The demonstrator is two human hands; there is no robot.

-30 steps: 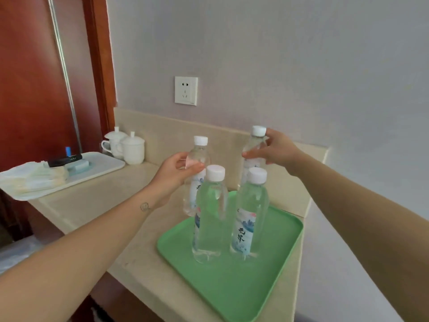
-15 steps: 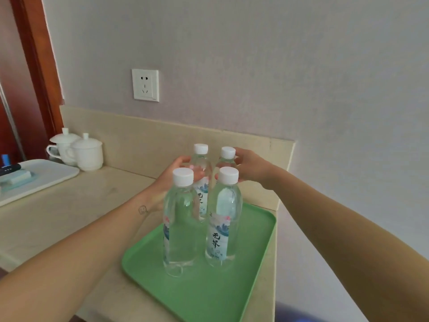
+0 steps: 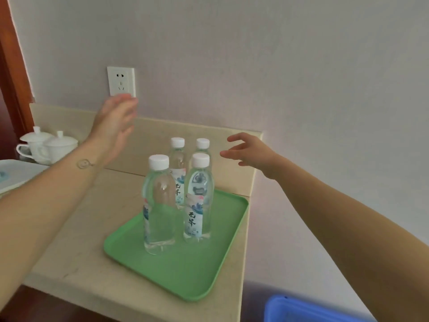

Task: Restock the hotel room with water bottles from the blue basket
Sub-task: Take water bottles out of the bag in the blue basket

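- Both hands have come off the rear bottles since half a second ago; the left hand [image 3: 113,126] is raised near the white wall socket [image 3: 121,81], fingers straight, holding nothing.
- The right hand [image 3: 250,152] hangs just right of the caps, fingers loosely spread, empty.
- Four clear plastic water bottles with white caps [image 3: 159,205] stand upright, close together, on the green plastic tray [image 3: 185,270].
- The blue plastic basket [image 3: 301,309] shows at lower right, below the beige counter [image 3: 76,247].
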